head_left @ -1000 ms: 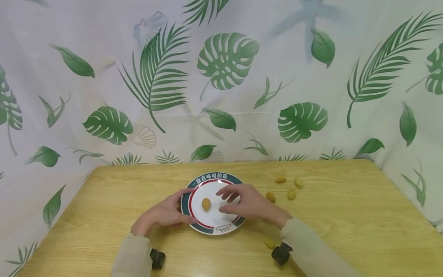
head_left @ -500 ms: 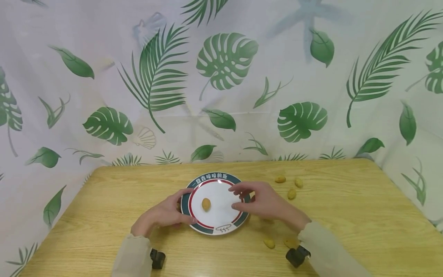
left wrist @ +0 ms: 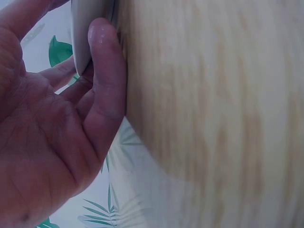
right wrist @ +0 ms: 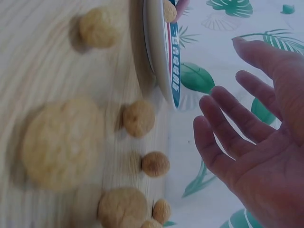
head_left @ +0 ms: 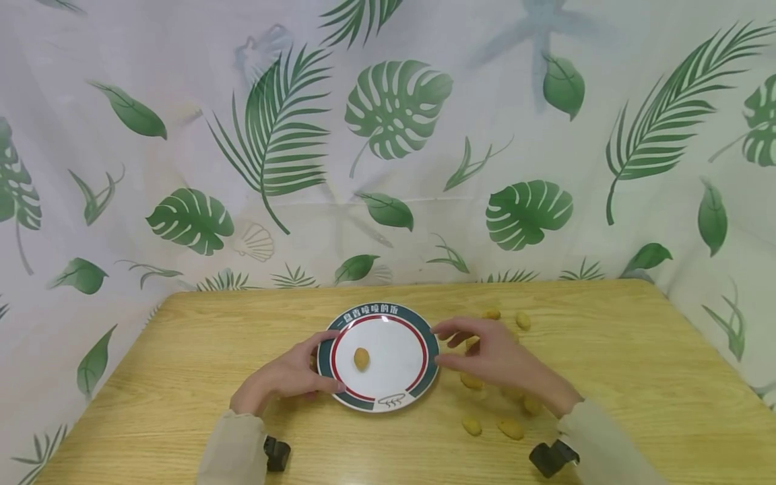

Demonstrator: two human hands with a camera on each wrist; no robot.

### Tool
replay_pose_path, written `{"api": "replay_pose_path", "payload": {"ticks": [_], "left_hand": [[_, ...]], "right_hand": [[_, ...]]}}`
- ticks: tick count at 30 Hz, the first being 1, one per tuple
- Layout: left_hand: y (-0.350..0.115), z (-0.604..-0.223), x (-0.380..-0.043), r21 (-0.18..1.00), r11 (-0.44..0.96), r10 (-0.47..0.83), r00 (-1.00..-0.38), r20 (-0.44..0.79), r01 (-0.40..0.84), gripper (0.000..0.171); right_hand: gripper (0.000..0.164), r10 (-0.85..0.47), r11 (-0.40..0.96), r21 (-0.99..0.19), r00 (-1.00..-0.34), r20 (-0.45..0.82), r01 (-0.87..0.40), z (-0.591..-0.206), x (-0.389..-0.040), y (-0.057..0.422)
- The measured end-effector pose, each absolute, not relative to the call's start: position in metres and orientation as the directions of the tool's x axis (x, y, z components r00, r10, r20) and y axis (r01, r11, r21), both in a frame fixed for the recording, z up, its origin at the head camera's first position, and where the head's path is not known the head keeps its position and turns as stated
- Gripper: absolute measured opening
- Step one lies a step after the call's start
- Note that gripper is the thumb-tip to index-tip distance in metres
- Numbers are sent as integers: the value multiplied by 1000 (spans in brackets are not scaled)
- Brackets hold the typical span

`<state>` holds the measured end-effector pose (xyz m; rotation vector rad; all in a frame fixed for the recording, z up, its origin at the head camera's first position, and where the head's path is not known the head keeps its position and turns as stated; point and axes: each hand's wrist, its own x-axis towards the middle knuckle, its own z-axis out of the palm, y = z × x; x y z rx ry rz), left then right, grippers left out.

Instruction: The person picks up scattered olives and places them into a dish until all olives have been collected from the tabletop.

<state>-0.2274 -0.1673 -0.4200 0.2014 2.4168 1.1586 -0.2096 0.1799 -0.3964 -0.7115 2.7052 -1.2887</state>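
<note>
A white plate (head_left: pixel 388 347) with a dark green rim and red ring sits mid-table. On its left half lies one small yellow-brown, oval, lumpy piece (head_left: pixel 361 359), like a small potato or a nut. My left hand (head_left: pixel 300 370) pinches the plate's left edge, thumb over the rim and other fingers at the side and below. Just off the right rim, my right hand (head_left: pixel 485 350) hovers with loosely bent fingers and holds nothing. Beneath and around it are several similar pieces, such as one at the front (head_left: pixel 510 429); the hand partly hides some. The right wrist view shows the relaxed fingers (right wrist: pixel 221 126) above the tabletop.
The wooden table (head_left: pixel 230 316) meets a leaf-printed white cloth (head_left: pixel 424 222) along its back edge. More yellow-brown pieces lie toward the back right, one of them an oval piece (head_left: pixel 523 320). Both forearms come in from the front, each with a black wrist camera (head_left: pixel 277 455).
My right hand has drawn back to the right, from over the plate to beyond its right rim, uncovering it. The left hand and the piece on the plate have stayed put.
</note>
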Motion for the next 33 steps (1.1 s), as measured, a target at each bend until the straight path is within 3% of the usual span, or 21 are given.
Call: {"api": "replay_pose_path", "payload": {"ticks": [19,33], "left_hand": [[-166,-424,-229,772,629,302,-889,-345,-86,92],[-168,-419,-227,762,643,301,-886,-352,-84,95]], "right_hand": [[36,-383,587,-694,-898,215,-417,-394,-188,230],[36,-342,603,-704,-919,198,-376,-404,-177,254]]}}
